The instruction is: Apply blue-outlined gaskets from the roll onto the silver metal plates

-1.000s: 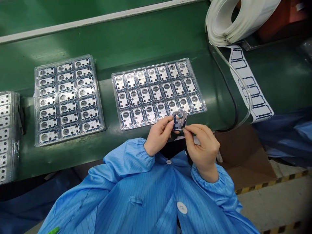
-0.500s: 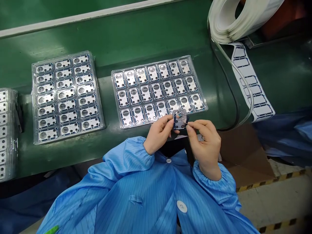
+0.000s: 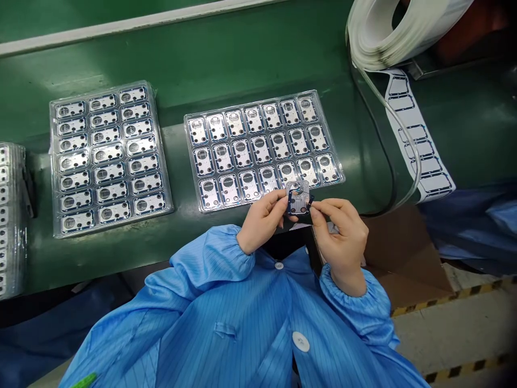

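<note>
Between my hands, near the table's front edge, is a small silvery metal plate (image 3: 299, 200) with rounded corners and several dark holes. My left hand (image 3: 264, 221) pinches its left edge between thumb and fingers. My right hand (image 3: 341, 231) is closed at the plate's right edge, thumb and forefinger pinching a thin dark blue adhesive gasket strip (image 3: 311, 201) that stands off that edge. How much of the strip lies against the plate is too small to tell. Just behind my hands, a clear plastic tray (image 3: 252, 132) holds rows of similar plates.
Another stack of filled plastic trays (image 3: 172, 194) stands to the left, with a further stack (image 3: 22, 215) at the far left edge. A large white roll (image 3: 375, 37) at the back right trails a liner (image 3: 420, 137) with blue gasket outlines. A cardboard box (image 3: 407, 258) sits below right.
The dark strip at the plate's right edge appears slightly closer to the plate. Both hands keep nearly the same place and grip; the view has shifted slightly.
</note>
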A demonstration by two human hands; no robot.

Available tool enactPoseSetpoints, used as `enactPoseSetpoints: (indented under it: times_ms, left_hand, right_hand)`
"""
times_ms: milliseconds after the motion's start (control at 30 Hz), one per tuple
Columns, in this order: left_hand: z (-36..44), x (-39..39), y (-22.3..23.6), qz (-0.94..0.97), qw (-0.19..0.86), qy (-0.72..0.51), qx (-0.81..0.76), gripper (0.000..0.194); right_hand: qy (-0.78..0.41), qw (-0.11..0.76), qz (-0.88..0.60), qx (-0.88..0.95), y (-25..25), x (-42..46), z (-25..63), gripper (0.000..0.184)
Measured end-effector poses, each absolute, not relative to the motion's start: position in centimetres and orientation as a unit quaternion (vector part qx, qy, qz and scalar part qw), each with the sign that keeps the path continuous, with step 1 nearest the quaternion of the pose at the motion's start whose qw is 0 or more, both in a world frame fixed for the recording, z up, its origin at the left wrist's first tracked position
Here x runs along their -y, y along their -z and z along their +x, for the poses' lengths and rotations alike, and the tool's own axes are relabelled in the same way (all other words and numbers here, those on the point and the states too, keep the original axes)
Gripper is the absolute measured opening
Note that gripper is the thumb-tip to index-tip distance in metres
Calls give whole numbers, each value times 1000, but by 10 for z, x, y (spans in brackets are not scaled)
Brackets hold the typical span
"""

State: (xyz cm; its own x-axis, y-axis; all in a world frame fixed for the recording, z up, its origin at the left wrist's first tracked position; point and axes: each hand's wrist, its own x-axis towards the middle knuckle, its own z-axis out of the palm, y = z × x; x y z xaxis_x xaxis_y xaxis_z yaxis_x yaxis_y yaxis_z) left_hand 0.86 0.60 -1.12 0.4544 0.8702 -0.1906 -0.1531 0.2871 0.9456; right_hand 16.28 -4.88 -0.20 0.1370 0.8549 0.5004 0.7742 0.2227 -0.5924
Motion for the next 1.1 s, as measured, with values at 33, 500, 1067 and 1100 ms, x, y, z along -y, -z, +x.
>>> enactPoseSetpoints:
  times_ms: [33,500,1067,1100]
  left_hand:
    - [9,-6,12,474,711,-361,-374,34]
    - [7,-7,10,472,720,-355,-365,38]
    - [5,-8,8,502,705,-334,-374,49]
    - [5,-8,8,503,705,-332,-374,49]
  right_hand:
    - [-36,424,-618,661,3,49,163,14]
    - [204,307,-575,730,20,49,174,38]
    - [-302,491,-612,541,15,38,173,18]
    - [-319,497,-608,530,14,37,173,18]
